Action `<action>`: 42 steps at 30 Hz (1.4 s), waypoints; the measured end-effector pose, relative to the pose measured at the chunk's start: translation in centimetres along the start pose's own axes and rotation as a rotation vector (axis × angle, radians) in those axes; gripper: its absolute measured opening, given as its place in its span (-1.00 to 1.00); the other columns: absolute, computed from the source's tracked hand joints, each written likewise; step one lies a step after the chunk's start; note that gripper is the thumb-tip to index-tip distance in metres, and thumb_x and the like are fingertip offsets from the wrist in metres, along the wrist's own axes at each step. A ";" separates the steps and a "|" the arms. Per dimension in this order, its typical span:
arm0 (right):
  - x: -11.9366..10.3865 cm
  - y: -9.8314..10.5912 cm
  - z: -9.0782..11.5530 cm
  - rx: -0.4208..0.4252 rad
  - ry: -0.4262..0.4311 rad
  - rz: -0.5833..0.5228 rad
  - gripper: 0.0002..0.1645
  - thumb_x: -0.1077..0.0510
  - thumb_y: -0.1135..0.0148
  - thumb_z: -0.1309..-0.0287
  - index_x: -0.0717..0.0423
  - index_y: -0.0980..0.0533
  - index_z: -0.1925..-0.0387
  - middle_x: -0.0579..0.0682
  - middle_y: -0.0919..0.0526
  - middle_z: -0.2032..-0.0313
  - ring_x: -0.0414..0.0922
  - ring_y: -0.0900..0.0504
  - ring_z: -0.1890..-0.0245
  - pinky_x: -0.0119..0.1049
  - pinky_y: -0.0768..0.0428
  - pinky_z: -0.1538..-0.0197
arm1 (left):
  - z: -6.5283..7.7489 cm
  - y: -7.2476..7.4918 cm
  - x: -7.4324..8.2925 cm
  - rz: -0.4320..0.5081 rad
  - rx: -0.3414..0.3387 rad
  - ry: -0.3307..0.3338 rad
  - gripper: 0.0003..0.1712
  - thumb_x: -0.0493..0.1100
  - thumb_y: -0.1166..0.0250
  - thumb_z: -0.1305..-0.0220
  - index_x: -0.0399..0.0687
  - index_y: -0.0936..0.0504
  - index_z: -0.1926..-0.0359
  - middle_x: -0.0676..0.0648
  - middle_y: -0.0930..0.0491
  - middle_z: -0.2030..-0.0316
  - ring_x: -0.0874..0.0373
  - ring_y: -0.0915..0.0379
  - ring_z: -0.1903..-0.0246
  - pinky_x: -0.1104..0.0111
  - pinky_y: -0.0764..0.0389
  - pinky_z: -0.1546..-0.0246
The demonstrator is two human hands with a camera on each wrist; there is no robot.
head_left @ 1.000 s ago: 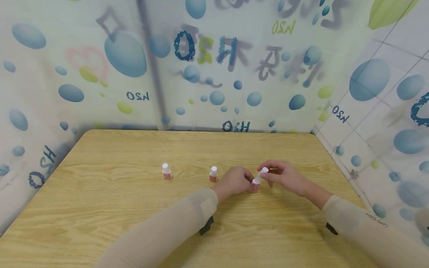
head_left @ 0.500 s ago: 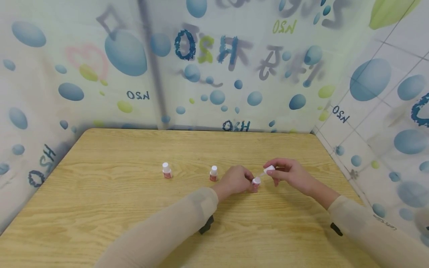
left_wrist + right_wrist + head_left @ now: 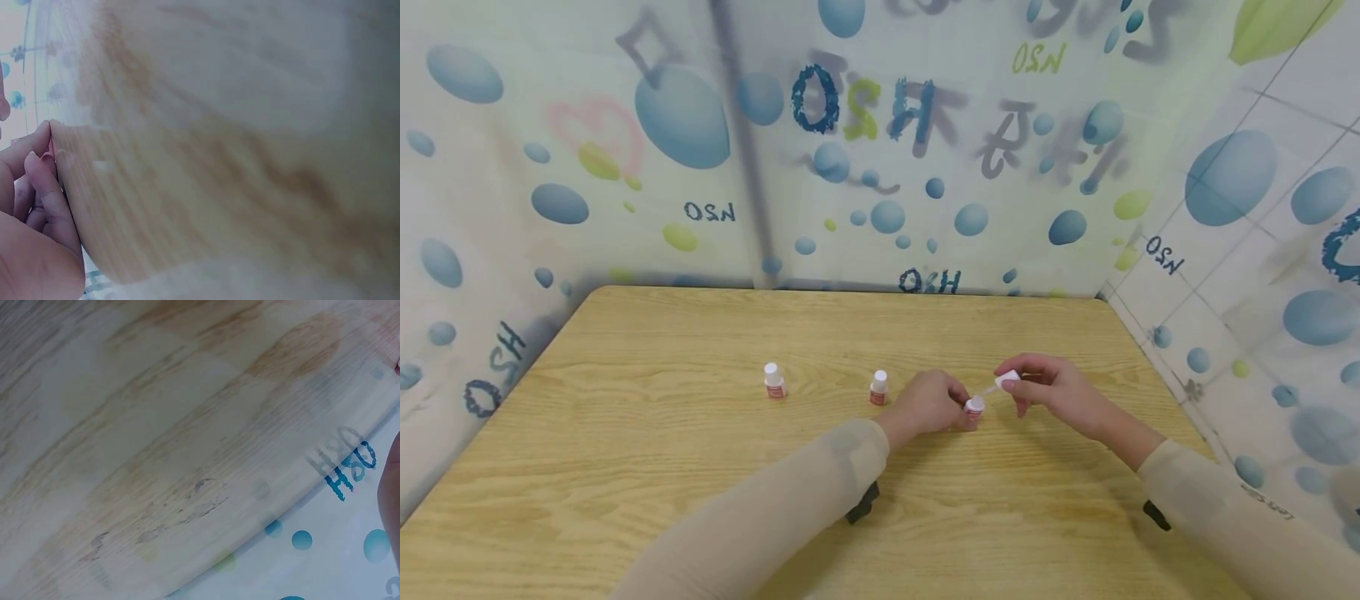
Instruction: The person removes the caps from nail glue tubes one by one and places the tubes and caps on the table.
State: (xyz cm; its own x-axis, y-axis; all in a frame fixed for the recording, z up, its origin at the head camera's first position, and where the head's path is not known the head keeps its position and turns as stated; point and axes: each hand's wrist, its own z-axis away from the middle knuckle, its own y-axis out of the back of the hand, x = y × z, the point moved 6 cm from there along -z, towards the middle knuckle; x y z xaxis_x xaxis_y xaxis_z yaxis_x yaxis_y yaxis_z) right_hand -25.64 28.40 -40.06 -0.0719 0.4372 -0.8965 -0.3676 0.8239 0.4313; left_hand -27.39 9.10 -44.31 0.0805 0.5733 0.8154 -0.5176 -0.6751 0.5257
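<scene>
In the head view, my left hand [image 3: 927, 403] grips a small bottle [image 3: 974, 407] with a white neck and a red and white label, standing on the table [image 3: 700, 483]. Just to its right my right hand [image 3: 1060, 395] pinches a white cap [image 3: 1008, 381]. A thin pale stem juts from the cap down towards the bottle's mouth; whether its tip touches the mouth cannot be told. The left wrist view catches bent fingers [image 3: 50, 197] at its left edge, the bottle mostly hidden. Only a sliver of the right hand [image 3: 391, 500] shows in the right wrist view.
Two similar bottles with white caps stand upright to the left: one bottle [image 3: 878, 388] near my left wrist, another bottle [image 3: 774, 382] farther left. Behind the table hangs a sheet [image 3: 850, 192] printed with blue and green dots, and it runs along both sides too.
My right hand has moved right with the white cap, which now tilts, and its stem slants away from the bottle's mouth. The left hand and its bottle have stayed put.
</scene>
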 end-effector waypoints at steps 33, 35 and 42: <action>0.6 0.7 0.4 0.033 -0.025 -0.030 -0.43 0.06 -0.33 -0.48 0.33 -0.45 -0.32 0.14 -0.75 -0.14 -0.08 -0.73 0.00 -0.31 -0.72 0.02 | 0.3 0.0 0.2 0.002 0.013 0.021 -0.81 -0.08 -0.65 -0.17 0.03 -0.84 0.23 0.12 -0.74 0.38 0.26 -0.54 0.47 0.46 -0.55 0.41; 0.8 0.8 0.4 0.049 -0.046 -0.008 -0.47 0.08 -0.38 -0.43 0.29 -0.52 -0.27 0.10 -0.75 -0.11 -0.12 -0.73 0.03 -0.32 -0.72 0.04 | 0.3 0.0 0.2 0.007 0.015 0.020 -0.81 -0.09 -0.65 -0.16 0.02 -0.84 0.23 0.12 -0.74 0.38 0.28 -0.55 0.48 0.46 -0.57 0.41; 2.1 -0.1 0.3 0.031 -0.078 0.019 -0.53 0.18 -0.51 -0.28 0.32 -0.60 -0.14 0.07 -0.75 0.04 -0.26 -0.72 0.12 -0.35 -0.74 0.05 | 0.2 0.1 0.2 0.003 0.010 0.017 -0.81 -0.08 -0.65 -0.16 0.03 -0.84 0.24 0.13 -0.74 0.36 0.28 -0.54 0.47 0.48 -0.57 0.40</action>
State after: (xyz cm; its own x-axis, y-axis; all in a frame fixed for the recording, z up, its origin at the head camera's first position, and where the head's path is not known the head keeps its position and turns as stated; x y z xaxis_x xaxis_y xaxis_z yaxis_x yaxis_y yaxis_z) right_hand -25.50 29.33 -41.94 -0.0057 0.4789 -0.8779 -0.3379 0.8253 0.4524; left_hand -27.27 9.09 -44.04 0.0639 0.5790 0.8128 -0.5091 -0.6816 0.5256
